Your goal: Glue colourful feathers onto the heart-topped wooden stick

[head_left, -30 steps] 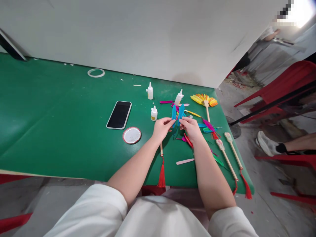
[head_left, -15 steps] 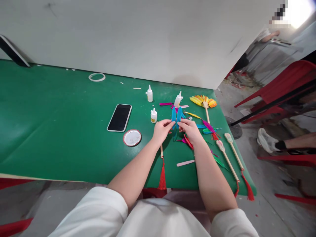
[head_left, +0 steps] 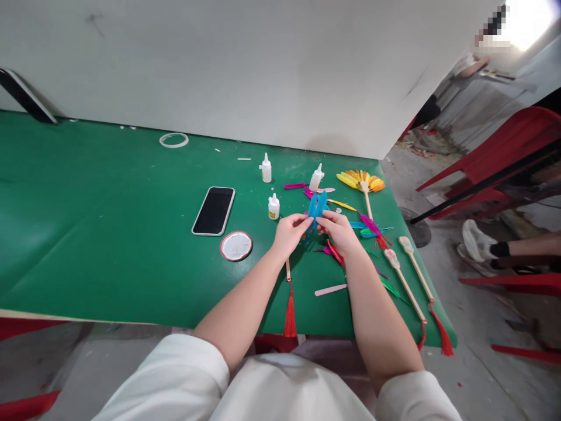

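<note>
Left hand [head_left: 287, 235], right hand [head_left: 339, 231]: fingers pinched on blue feathers [head_left: 322, 203], side by side; nearest bottle [head_left: 274, 207] left of fingers; fan [head_left: 364, 187] beyond, rightward.

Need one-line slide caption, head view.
Left hand and right hand pinch blue feathers side by side above a green table, three white bottles and a yellow-orange feather fan nearby.
</note>
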### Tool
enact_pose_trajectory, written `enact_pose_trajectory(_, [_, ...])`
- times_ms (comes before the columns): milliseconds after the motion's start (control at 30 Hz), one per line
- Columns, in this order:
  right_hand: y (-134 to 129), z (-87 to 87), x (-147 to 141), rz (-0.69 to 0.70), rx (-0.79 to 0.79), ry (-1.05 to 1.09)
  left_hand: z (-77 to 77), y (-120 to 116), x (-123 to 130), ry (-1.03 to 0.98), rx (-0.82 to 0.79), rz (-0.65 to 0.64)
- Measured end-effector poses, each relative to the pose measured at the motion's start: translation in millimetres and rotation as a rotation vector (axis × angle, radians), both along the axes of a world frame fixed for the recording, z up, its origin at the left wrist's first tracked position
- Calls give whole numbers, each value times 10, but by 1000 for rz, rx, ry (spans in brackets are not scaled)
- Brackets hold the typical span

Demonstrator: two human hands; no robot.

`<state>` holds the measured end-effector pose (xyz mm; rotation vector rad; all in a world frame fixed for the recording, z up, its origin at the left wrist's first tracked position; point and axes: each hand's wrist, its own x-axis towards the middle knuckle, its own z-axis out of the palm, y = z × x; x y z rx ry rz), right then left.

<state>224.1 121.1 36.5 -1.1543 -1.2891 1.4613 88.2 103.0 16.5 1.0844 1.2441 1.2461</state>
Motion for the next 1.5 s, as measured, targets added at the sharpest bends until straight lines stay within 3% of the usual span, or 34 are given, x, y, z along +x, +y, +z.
enact_pose_trajectory(233, [27, -13, 21, -51, 27, 20, 22, -37, 29, -91, 19, -179])
enact_pose_trajectory(433, [-10, -22, 69, -86, 22, -48, 89, -83, 45, -52, 71, -116])
enact_pose_trajectory(667, [-306, -23, 171, -226, 60, -155, 133, -238, 97, 27, 63, -185])
enact_pose_trajectory(767, [-457, -17, 246, -249, 70, -272, 120, -370, -3, 48, 58, -144])
enact_pose_trajectory(900, [-611, 13, 288, -163, 84, -514, 82, -576, -244, 73, 68, -38])
enact_pose_trajectory(1033, [-776, 48, 115, -201, 152, -834, 5, -760, -422, 108, 88, 25])
enact_pose_trajectory(1167, [-1091, -15, -286, -192, 255, -1077, -84, -951, -520, 132, 117, 128])
enact_pose_trajectory(1333, [-1505, -188, -684, -121, 346, -1247, -129, -1206, -610, 174, 149, 178])
enact_pose_trajectory(1500, [-1637, -226, -727, -114, 378, -1307, -159, -1346, -714, 225, 114, 176])
